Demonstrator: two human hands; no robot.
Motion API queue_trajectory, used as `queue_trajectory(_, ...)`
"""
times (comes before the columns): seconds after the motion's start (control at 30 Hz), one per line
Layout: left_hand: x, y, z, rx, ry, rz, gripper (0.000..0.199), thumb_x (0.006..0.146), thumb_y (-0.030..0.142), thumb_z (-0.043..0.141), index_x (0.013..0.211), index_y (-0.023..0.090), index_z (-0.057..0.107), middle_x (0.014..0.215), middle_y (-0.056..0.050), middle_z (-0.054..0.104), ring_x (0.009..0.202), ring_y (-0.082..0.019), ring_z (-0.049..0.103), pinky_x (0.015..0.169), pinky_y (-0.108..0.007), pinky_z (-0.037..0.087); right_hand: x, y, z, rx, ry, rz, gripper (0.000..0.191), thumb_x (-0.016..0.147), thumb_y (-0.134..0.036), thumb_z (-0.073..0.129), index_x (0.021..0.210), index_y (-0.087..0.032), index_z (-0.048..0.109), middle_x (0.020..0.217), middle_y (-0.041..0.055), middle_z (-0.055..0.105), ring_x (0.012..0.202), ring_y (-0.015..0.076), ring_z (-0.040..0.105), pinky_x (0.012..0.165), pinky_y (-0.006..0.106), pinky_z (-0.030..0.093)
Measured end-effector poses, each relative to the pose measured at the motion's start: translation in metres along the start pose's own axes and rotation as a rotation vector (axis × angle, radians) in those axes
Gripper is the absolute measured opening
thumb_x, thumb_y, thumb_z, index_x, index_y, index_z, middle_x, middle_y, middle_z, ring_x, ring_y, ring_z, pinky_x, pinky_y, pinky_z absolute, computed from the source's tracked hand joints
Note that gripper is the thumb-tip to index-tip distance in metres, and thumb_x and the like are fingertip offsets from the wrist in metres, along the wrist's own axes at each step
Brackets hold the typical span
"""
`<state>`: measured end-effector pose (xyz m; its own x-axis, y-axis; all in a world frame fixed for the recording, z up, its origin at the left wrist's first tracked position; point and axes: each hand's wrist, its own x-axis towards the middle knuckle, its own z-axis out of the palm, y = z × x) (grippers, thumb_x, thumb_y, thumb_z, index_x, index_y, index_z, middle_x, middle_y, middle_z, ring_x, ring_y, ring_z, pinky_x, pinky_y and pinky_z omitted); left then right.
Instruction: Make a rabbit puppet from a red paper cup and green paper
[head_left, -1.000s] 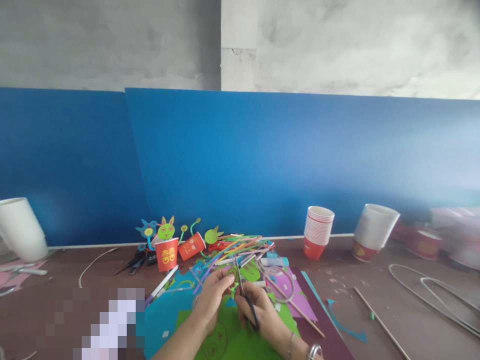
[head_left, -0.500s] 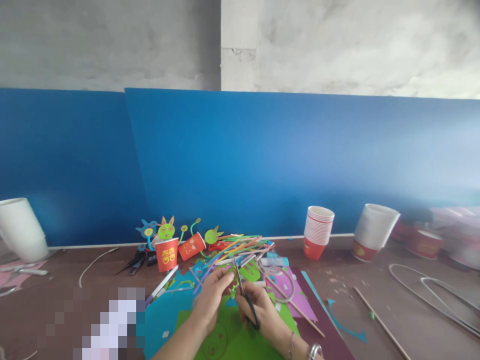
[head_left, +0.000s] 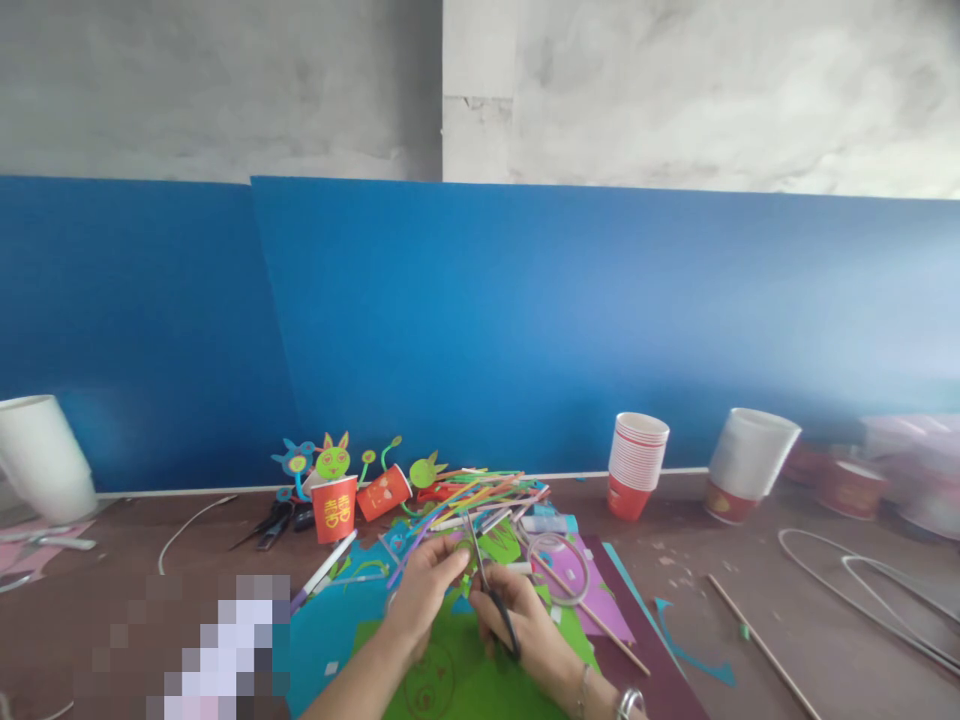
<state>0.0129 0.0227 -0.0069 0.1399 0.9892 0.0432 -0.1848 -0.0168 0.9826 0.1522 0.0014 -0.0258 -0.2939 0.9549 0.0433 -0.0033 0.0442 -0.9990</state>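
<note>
My right hand (head_left: 517, 620) grips a pair of scissors (head_left: 498, 606) with black handles, its blades pointing up and away from me. Between the fingertips of my left hand (head_left: 426, 590) is a small piece of green paper (head_left: 463, 546), mostly covered by the fingers. The blades stand right beside that piece; whether they touch it I cannot tell. Beneath both hands lies a green sheet (head_left: 480, 690) with a round face (head_left: 430, 684) drawn on it. This sheet rests on a blue sheet (head_left: 322, 640).
Behind my hands lies a heap of coloured sticks (head_left: 480, 495). Red cups (head_left: 334, 510) with paper figures stand back left. Two cup stacks (head_left: 636, 465) (head_left: 750, 465) rise at the right. A wooden stick (head_left: 765, 645), a cable (head_left: 862, 580) and a roll of tape (head_left: 562, 568) lie rightward.
My left hand and the green piece have shifted very slightly. The scissors stay in my right hand in almost the same place.
</note>
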Motion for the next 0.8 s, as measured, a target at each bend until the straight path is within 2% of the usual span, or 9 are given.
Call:
queue_trajectory(0.4,0.003,-0.002,-0.005,-0.006,-0.043,-0.034,0.026,0.066,0.038,0.067,0.060,0.017,0.053,0.056,0.004,0.047,0.056,-0.011,0.040,0.057,-0.025,0.031,0.000,0.000,0.000,-0.035,0.006,0.025,0.035,0.070,-0.049,0.065,0.071,-0.018,0.049,0.045,-0.0085,0.045,0.037,0.0072,0.042,0.034,0.017,0.036)
queue_trajectory(0.8,0.004,0.011,-0.012,-0.016,-0.079,-0.076,0.020,0.062,0.031,0.070,0.062,0.016,0.058,0.058,0.002,0.055,0.057,-0.012,0.048,0.060,-0.025,0.035,-0.001,-0.008,-0.001,-0.071,-0.002,0.075,0.034,0.068,-0.048,0.066,0.068,-0.018,0.050,0.044,-0.0087,0.044,0.033,0.0057,0.039,0.030,0.016,0.031)
